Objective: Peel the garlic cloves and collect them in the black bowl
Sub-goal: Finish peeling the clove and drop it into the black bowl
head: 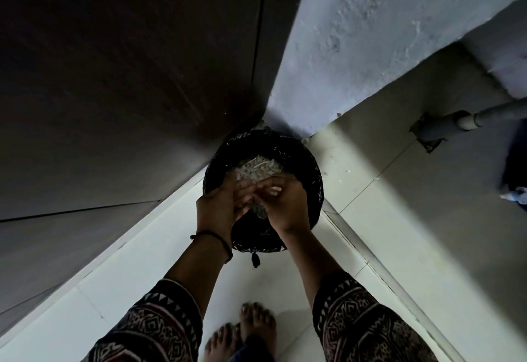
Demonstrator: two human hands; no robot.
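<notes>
A round black container lined with crinkled black plastic (310, 167) sits on the pale tiled floor (285, 284), holding a heap of pale papery garlic skins (256, 169). Directly above the container, the left hand (219, 207) presses straight, released fingers against a grey clump of skins (258, 210), which the right hand (288, 204) grasps with curled fingers.

left hand (218, 207) touching right hand (288, 204); above bin (312, 167); pale scraps (256, 169) inside
</notes>
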